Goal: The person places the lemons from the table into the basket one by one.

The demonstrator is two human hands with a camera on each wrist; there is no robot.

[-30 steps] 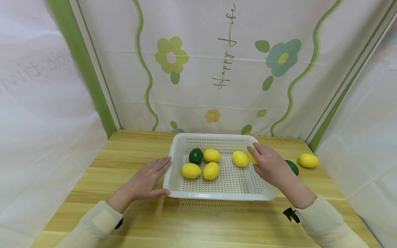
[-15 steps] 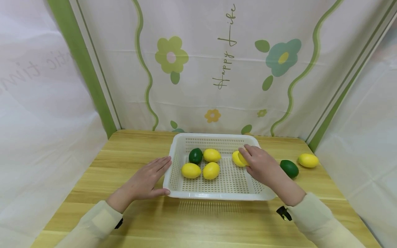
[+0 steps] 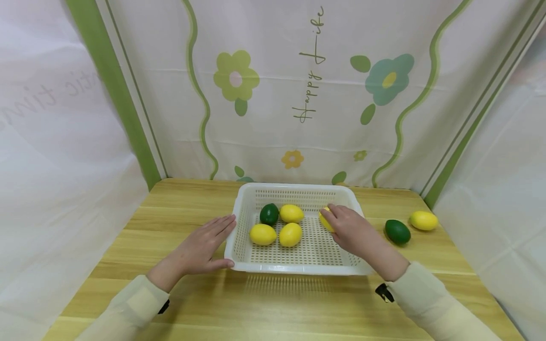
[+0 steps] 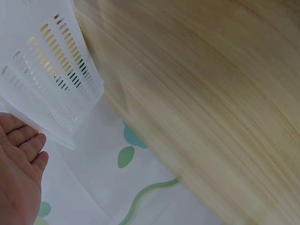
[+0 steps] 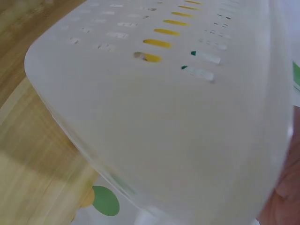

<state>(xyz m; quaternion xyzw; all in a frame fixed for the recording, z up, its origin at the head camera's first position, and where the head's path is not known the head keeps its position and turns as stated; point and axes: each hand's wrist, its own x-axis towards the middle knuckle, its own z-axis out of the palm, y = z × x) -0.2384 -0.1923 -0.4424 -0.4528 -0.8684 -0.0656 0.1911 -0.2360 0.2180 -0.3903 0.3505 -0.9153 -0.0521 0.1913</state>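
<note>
A white perforated plastic basket (image 3: 281,270) stands on the wooden table. At its left end my left hand (image 3: 202,248) rests against the rim, fingers straight and thumb apart; the left wrist view shows the fingers (image 4: 33,145) beside the basket wall. Inside the basket's right part, my right hand (image 3: 351,232) grips a lemon (image 3: 326,220), with the fingers curled over it and much of the yellow hidden. Left of it in the basket lie three lemons (image 3: 262,235) and a dark green, lime-like fruit (image 3: 269,214). In the right wrist view, the basket wall hides most of the right hand (image 5: 283,187).
On the table right of the basket lie another dark green fruit (image 3: 397,232) and a lemon (image 3: 423,220) near the right edge. A white curtain (image 3: 273,128) with printed flowers hangs behind the table, and white sheets close both sides.
My right hand has moved left and slightly down into the basket with its lemon, now covering the lemon that lay there. The green fruit on the table has come into full view. My left hand stays put.
</note>
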